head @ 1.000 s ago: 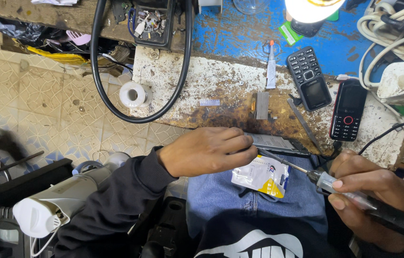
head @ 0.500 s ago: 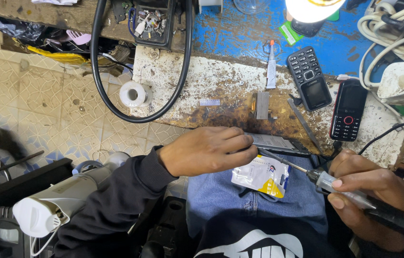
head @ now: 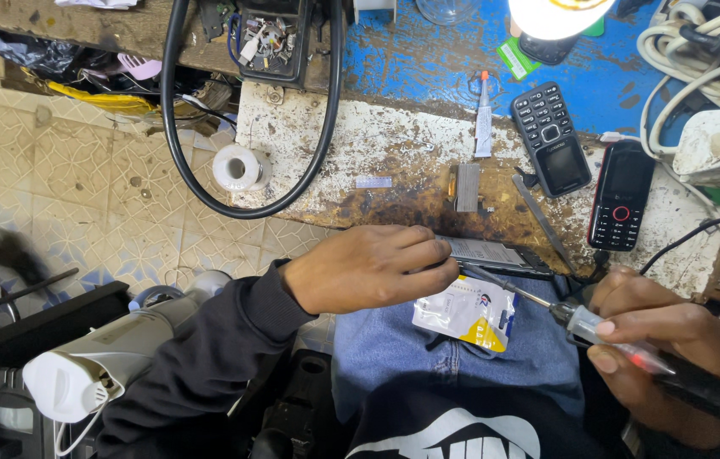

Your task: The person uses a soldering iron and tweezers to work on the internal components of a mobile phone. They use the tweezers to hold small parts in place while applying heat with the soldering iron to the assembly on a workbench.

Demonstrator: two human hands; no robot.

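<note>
Down at the near bench edge, the left hand [head: 364, 268] pins a dark flat phone part [head: 496, 255], fingers curled on it, steadying it while the right hand [head: 657, 340] grips a screwdriver [head: 581, 321], tip angled leftward at it.

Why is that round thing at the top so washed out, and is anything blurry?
Head view: the round white lamp head faces the lens and blows out to pure glare; the worn wooden bench and both hands are evenly lit and sharp, and the edges bow slightly from the wide lens.
</note>
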